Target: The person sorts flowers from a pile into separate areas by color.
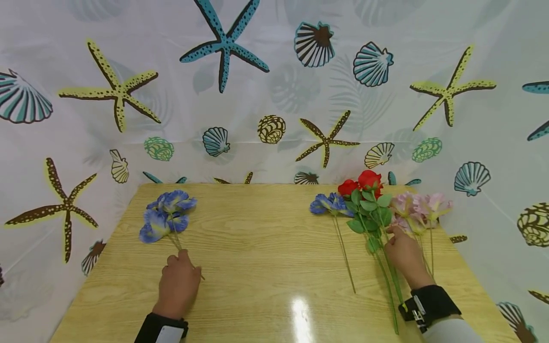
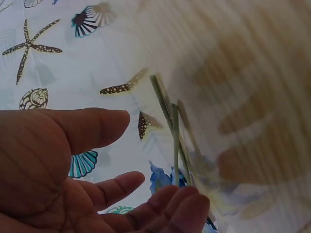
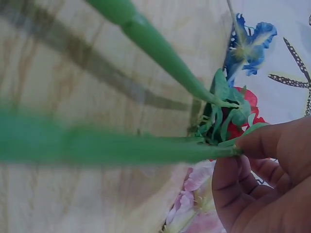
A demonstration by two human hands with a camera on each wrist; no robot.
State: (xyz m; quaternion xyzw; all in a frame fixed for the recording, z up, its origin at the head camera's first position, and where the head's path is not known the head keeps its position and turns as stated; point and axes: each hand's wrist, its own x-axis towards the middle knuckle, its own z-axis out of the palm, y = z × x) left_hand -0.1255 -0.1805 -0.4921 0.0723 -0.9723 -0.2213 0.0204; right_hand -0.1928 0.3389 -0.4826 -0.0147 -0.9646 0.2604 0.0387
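My left hand (image 1: 179, 281) is over the table beside the stems of the blue flowers (image 1: 171, 206) at the left. In the left wrist view its thumb stands apart from the loosely bent fingers (image 2: 119, 187), and the thin green stems (image 2: 176, 141) lie beyond them, not gripped. At the right, my right hand (image 1: 405, 255) pinches a green stem (image 3: 194, 151) of the red roses (image 1: 370, 179) between thumb and fingers, just below the leaves. A second rose stem (image 3: 155, 51) runs alongside, outside the pinch.
Left of the roses lies a single blue flower (image 1: 330, 204) with a long thin stem. Pink flowers (image 1: 433, 207) lie to their right, partly behind the right hand. The wooden table (image 1: 257, 247) meets a white cloth (image 1: 266, 166) printed with shells and starfish.
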